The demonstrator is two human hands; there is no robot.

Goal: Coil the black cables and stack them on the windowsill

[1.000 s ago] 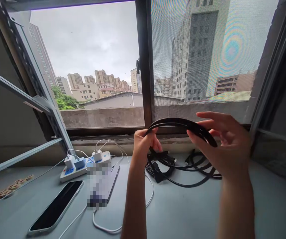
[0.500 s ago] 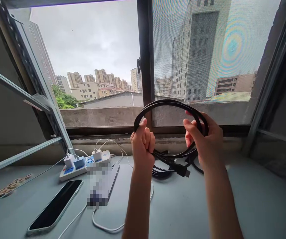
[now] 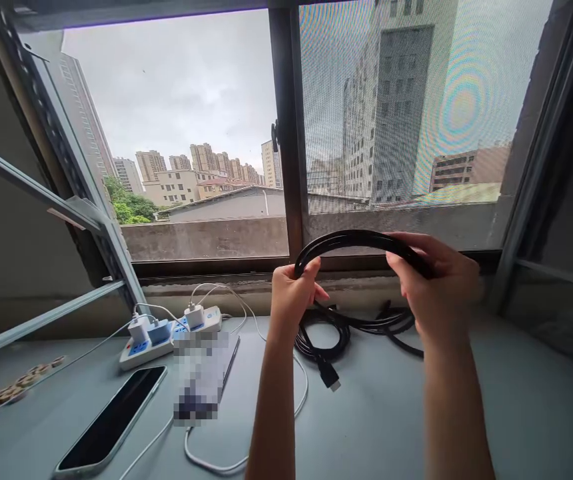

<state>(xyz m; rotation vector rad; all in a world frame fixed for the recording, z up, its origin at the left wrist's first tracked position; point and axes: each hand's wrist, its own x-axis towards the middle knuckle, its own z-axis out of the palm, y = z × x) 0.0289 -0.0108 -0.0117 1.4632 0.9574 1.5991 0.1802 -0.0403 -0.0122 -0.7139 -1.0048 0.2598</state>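
Observation:
A black cable (image 3: 354,238) is held up in a wide loop of several strands, its lower part hanging near the tabletop. On the loop's left side my left hand (image 3: 294,290) is closed, thumb pressed against the strands. My right hand (image 3: 429,280) grips the loop's upper right, with the thumb toward me and the fingers behind. Beneath the loop, a smaller black coil (image 3: 339,347) lies on the table, and a black plug with a metal tip (image 3: 328,375) points toward me. Whether that coil joins the held cable I cannot tell.
A grey table (image 3: 366,433) stands under a window (image 3: 176,87). To the left are a power strip (image 3: 166,343) with chargers, a phone (image 3: 114,420), a partly blurred flat device (image 3: 216,373), white cords (image 3: 211,461) and a beaded string (image 3: 16,387). A metal frame (image 3: 101,233) rises at left.
Both hands have shifted right and the held loop sits lower and flatter, its strands closer together. The plug now rests lower and further left. The view has tilted slightly.

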